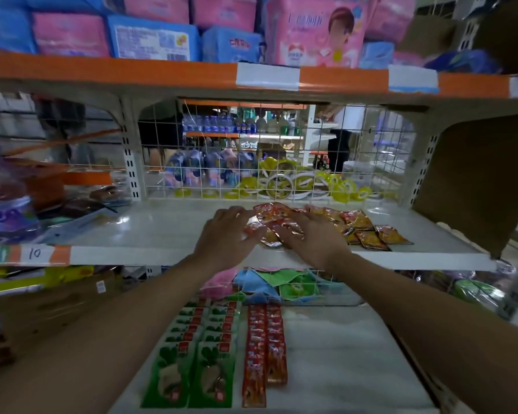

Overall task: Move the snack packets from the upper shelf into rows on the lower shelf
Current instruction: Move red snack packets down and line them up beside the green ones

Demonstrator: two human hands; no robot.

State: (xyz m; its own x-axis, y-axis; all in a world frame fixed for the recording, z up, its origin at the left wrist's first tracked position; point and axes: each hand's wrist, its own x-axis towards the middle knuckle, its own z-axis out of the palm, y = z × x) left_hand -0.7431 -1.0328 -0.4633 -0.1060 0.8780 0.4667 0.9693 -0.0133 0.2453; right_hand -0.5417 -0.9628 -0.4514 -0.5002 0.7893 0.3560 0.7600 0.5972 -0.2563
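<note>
Upper shelf (150, 225) holds packets (269, 215) blurred beneath left hand (225, 233), right hand (310, 239), fingers apart.

Pretty much one thing can be read here: a handwritten "10" is scrawled on the white price strip (35, 253) along the front edge of the upper shelf (162, 231), far left. Print is seen on the pink pack (314, 31), blue pack (153, 40) and snack packets (368, 231), but it's too blurred to be made out.
</note>
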